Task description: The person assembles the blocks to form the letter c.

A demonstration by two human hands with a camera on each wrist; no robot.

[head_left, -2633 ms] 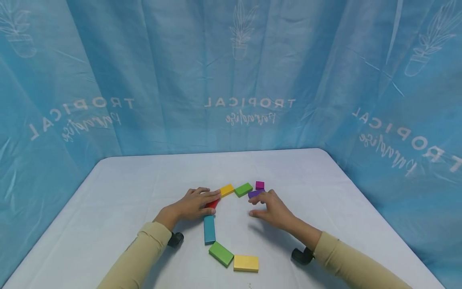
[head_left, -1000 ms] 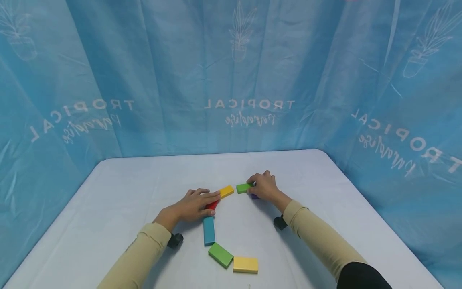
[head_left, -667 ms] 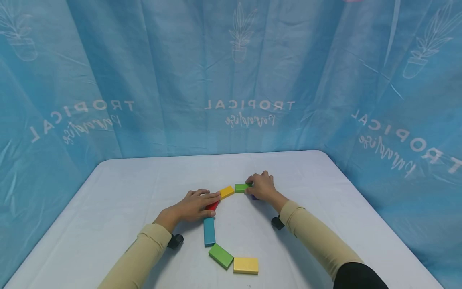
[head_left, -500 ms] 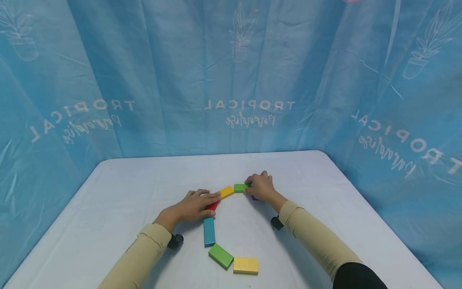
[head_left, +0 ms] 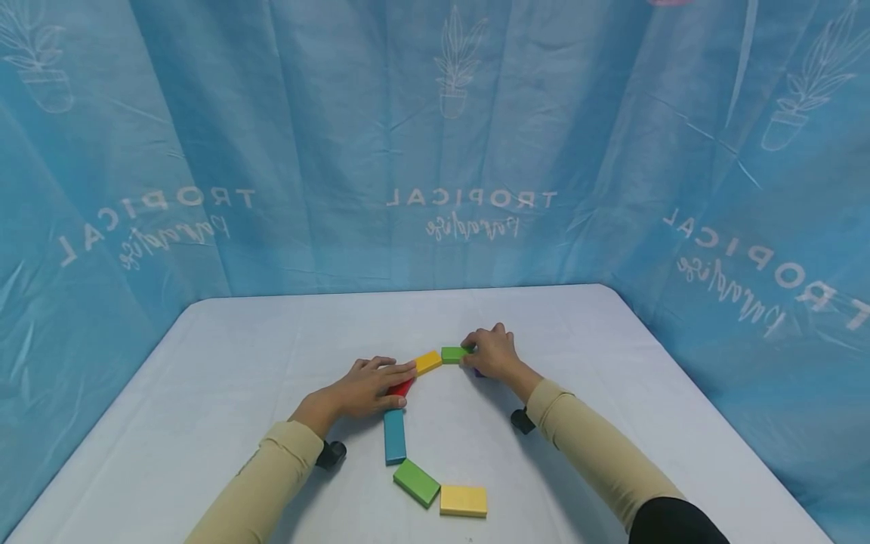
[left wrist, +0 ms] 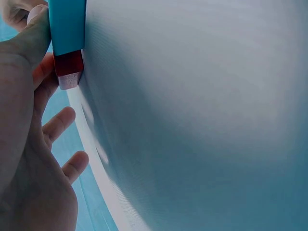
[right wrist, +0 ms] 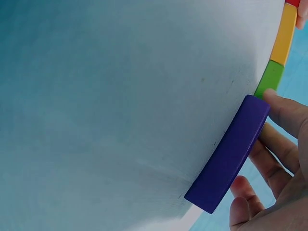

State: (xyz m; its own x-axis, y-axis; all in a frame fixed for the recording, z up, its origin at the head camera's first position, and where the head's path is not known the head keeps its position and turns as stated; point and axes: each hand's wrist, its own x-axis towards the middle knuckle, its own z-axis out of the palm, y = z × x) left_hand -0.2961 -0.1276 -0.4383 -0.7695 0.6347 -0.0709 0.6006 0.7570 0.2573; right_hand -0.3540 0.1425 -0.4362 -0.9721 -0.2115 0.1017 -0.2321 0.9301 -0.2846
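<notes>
Blocks lie in a curved line on the white table. My left hand (head_left: 367, 385) holds the red block (head_left: 402, 387) between thumb and fingers, partly covering it. The blue block (head_left: 394, 437) lies just below that thumb, and the orange block (head_left: 428, 362) extends from the red one's far end. My right hand (head_left: 492, 352) pinches the far green block (head_left: 454, 354) at its right end; its left end meets the orange block. Beneath the right hand, a purple block (right wrist: 228, 154) shows large in the right wrist view, close to the thumb.
Toward the front of the white table (head_left: 258, 340) lie a second green block (head_left: 417, 482), slanted, and a yellow block (head_left: 464, 500), corner to corner. A blue printed curtain (head_left: 326, 151) surrounds the back and sides.
My right hand has reached forward and taken the far green block, turning it level and sliding it left against the orange one. The magenta block is now hidden. My left hand stays put.
</notes>
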